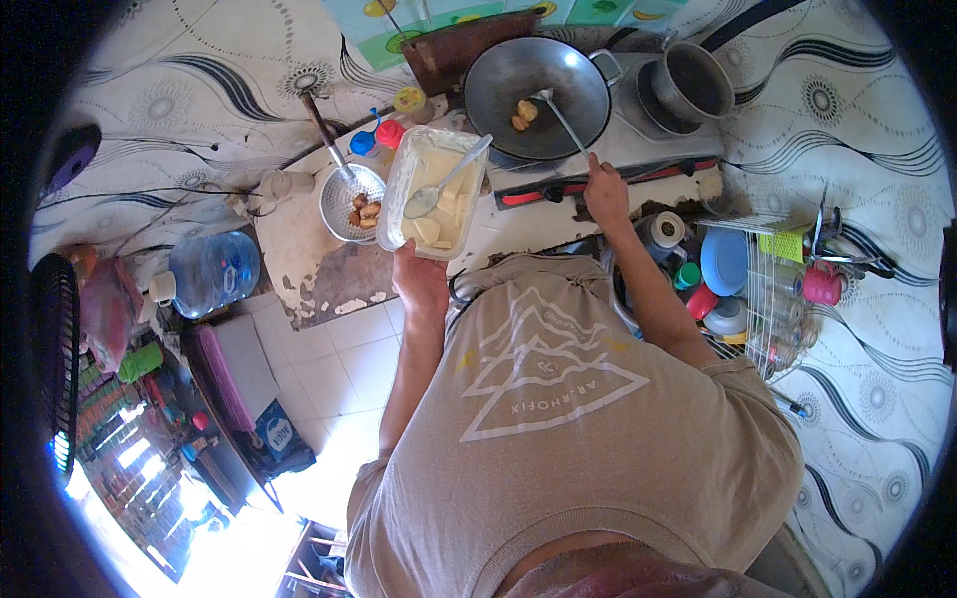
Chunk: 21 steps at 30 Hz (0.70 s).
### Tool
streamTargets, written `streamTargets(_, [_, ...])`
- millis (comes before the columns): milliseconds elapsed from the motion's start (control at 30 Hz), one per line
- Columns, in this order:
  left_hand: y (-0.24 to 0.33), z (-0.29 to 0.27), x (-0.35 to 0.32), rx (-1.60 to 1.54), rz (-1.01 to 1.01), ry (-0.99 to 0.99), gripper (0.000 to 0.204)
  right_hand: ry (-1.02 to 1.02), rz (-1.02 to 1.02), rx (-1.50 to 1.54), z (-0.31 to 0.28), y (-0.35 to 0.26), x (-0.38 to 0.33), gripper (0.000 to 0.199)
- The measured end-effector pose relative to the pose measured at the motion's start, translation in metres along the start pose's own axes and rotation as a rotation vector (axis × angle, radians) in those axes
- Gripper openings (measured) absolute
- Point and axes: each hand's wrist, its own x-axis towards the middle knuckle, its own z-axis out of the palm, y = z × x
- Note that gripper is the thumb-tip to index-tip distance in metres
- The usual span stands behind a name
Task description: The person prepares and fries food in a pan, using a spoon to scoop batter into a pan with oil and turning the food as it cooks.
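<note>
My left hand (pixel 421 279) is closed on the near end of a clear, rectangular plastic tub (pixel 397 159). Pale batter with several cut pieces (pixel 449 204) fills the tub, and a metal spoon (pixel 423 202) lies across it. In my right hand (pixel 605 191), the fingers wrap round the handle of a metal spatula (pixel 566 120). Its head rests inside a dark wok (pixel 488 85), beside a few golden fried pieces (pixel 524 115). Left of the tub, a perforated strainer ladle (pixel 344 224) holds several browned pieces (pixel 367 211).
The wok sits on a gas stove (pixel 653 177), with a metal pot (pixel 693 85) on its right. Red and blue bottle caps (pixel 389 134) stand behind the tub. A dish rack (pixel 763 299) is at my right; a large water bottle (pixel 214 272) lies at the left.
</note>
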Motion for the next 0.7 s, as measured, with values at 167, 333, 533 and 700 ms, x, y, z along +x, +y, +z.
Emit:
streamTargets(167, [0.0,0.004,0.001,0.011,-0.001,0.006,0.057,-0.119,0.029,-0.022,-0.006,-0.001,-0.001,0.051])
streamTargets(333, [0.001,0.006,-0.002,0.014,0.007,0.003,0.057,-0.201,0.067,-0.066,-0.008,-0.003,-0.004,0.056])
streamTargets(533, [0.001,0.006,-0.002,0.014,0.008,0.013,0.056,-0.048,0.0,-0.02,-0.009,-0.005,-0.01,0.041])
streamTargets(700, [0.0,0.005,0.0,0.004,-0.009,0.012,0.056,-0.054,0.025,-0.022,-0.012,-0.007,-0.013,0.042])
